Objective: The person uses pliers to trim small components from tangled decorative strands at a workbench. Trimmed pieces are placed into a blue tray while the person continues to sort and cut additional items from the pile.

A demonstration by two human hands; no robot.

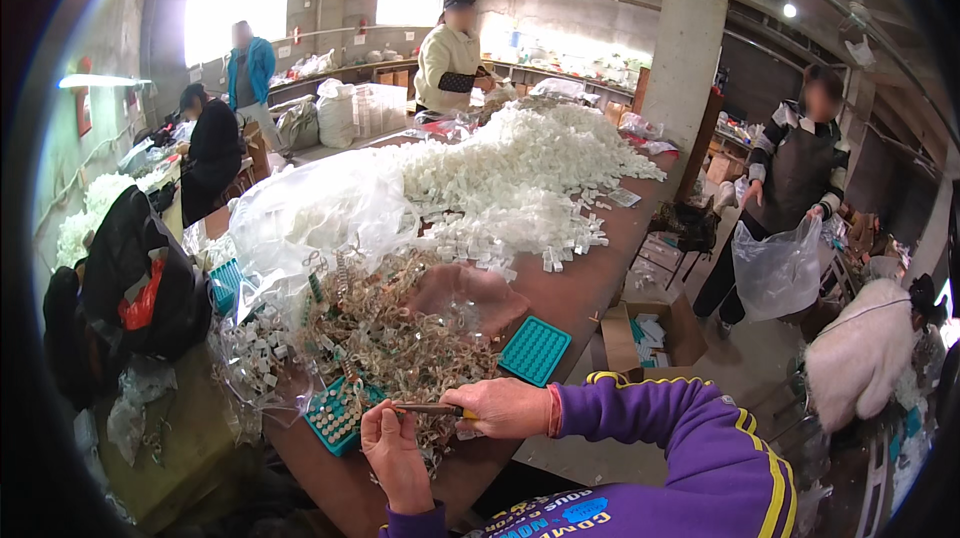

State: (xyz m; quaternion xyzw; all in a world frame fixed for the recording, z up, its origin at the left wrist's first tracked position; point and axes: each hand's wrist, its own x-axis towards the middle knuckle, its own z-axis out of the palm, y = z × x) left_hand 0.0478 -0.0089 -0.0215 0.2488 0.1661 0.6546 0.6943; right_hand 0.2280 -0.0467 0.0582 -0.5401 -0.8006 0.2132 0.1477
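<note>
My right hand [506,407] grips a pair of pliers [431,409] with dark jaws and a yellow-edged handle, pointing left. At the tips of the jaws, my left hand [396,455] pinches a small orange-brown piece, mostly hidden by the fingers. Just behind my left hand lies a teal tray [326,442], many of its wells filled with small pale round pieces. Beyond both hands spreads a tangled heap of brownish strips and small loops [382,328]. A second teal tray [535,350] with round wells rests right of the heap.
A large mound of small whitish plastic pieces [517,163] covers the far table [592,275], beside a clear plastic bag [322,200]. A cardboard box [679,332] stands on the floor. To the right, a person [799,155] holds a plastic bag [780,272]. Others work farther back.
</note>
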